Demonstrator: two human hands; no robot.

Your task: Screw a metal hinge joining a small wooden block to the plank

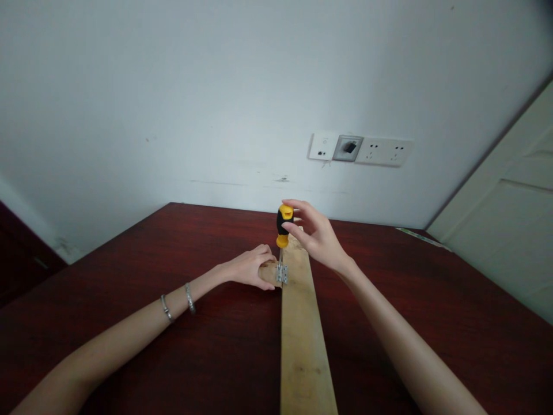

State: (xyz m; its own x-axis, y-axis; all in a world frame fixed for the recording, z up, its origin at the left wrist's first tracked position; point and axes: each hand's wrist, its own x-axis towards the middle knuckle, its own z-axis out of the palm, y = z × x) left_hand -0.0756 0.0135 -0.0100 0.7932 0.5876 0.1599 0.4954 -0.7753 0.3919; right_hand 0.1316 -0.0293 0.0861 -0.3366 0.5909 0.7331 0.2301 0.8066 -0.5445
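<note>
A long wooden plank (302, 340) lies lengthwise on the dark red table, and a short wood piece (268, 273) butts against its left side. A small metal hinge (282, 274) spans the joint between them. My left hand (250, 268) is wrapped round the short piece, its fingers along the far side and the thumb along the near side. My right hand (315, 233) grips the yellow and black handle of a screwdriver (284, 226) between thumb and fingers. The screwdriver stands nearly upright, its shaft reaching down to the hinge's left leaf; the tip's exact contact is too small to make out.
The red table (173, 346) meets a white wall (173, 104) at its far edge. Wall sockets (360, 150) with a black plug sit above the table. A thin patterned strip (423, 238) lies at the far right edge, near a pale door (510, 202).
</note>
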